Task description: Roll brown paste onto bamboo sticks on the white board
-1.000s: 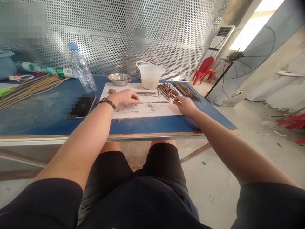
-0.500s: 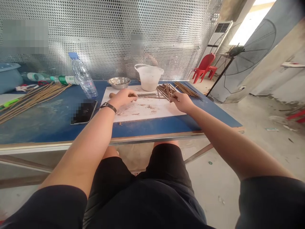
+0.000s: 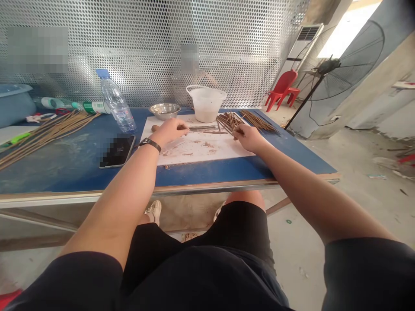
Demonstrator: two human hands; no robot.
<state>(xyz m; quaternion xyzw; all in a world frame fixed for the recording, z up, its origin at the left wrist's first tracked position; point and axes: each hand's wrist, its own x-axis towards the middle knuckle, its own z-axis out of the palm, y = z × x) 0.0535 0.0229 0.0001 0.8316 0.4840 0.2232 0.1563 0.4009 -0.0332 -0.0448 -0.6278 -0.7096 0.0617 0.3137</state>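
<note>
My left hand (image 3: 171,129), a black watch on its wrist, lies palm down on the white board (image 3: 197,152) with its fingers curled over the left end of a thin brown stick (image 3: 214,132). My right hand (image 3: 246,136) rests on the board's right side, fingers pinched near the other end of that stick, just in front of a loose pile of brown sticks (image 3: 231,121). A few finished sticks (image 3: 202,128) lie in a row behind my left hand. Brown smears mark the board.
A white bucket (image 3: 206,103) and a steel bowl (image 3: 164,110) stand behind the board. A water bottle (image 3: 116,102) and a phone (image 3: 117,150) lie to the left on the blue table (image 3: 65,164), with long bamboo sticks (image 3: 42,131) further left. A fan (image 3: 343,56) stands at right.
Both hands have slid away from me across the board, carrying the stick toward the row of finished sticks. The view has tilted slightly.
</note>
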